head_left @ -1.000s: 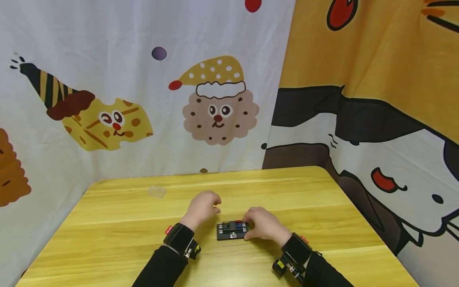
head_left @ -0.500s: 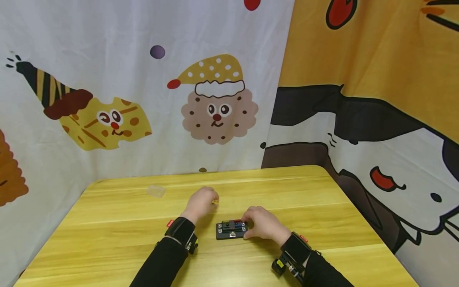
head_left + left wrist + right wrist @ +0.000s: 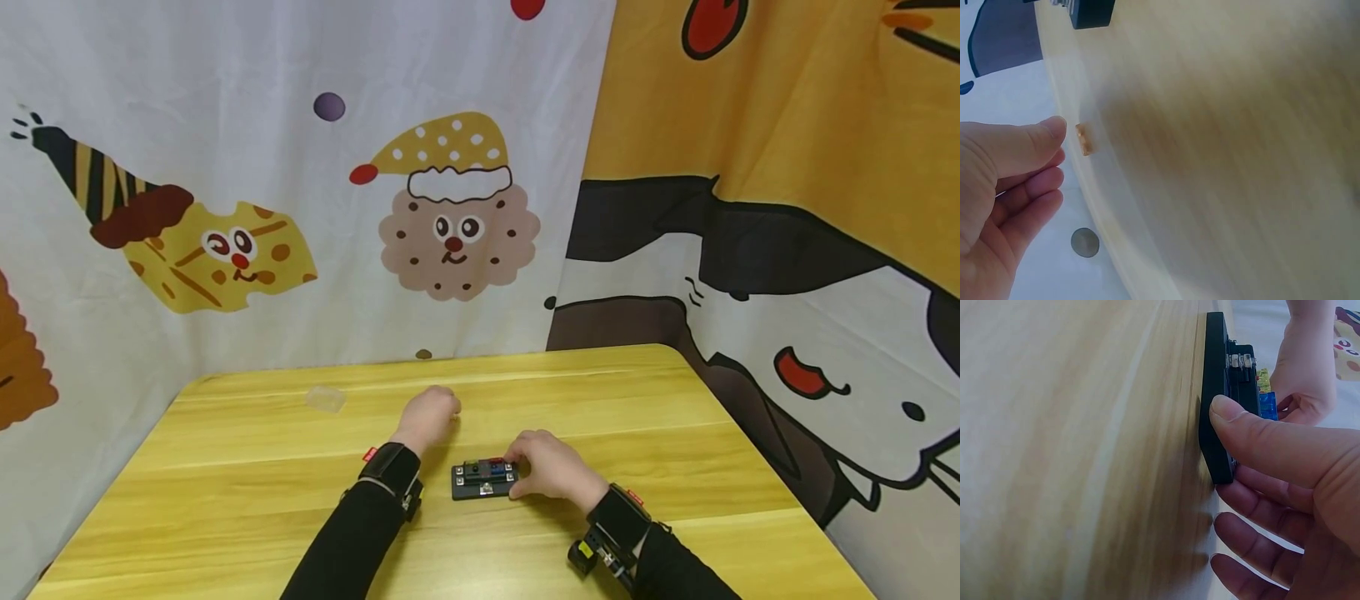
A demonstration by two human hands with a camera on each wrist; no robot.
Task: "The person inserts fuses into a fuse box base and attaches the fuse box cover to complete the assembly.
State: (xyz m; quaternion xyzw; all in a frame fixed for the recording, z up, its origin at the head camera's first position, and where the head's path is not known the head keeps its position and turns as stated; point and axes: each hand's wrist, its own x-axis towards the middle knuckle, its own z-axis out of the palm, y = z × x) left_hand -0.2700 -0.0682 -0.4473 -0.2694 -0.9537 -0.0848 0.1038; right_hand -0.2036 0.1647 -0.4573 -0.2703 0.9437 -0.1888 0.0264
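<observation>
A black fuse block (image 3: 480, 482) with metal terminals lies on the table, seen side-on in the right wrist view. Yellow and blue fuses (image 3: 1267, 406) stand in it. My right hand (image 3: 553, 468) grips its right end, thumb on the near side and fingers behind. Beyond the block, my left hand (image 3: 429, 415) is low over the table, its fingers loosely bent. In the left wrist view, a small orange piece (image 3: 1083, 139), like a blade fuse, lies on the table just past the left thumb tip, apparently apart from it. The left index finger is mostly hidden behind the thumb.
A clear plastic scrap (image 3: 326, 399) lies at the back left of the wooden table (image 3: 225, 492). Printed curtains (image 3: 262, 333) hang behind the table and along its right side. Each wrist wears a black strap with a camera.
My left hand has moved slightly farther back, away from the fuse block. A yellowish bit showed at its fingertips half a second ago. My right hand still grips the block.
</observation>
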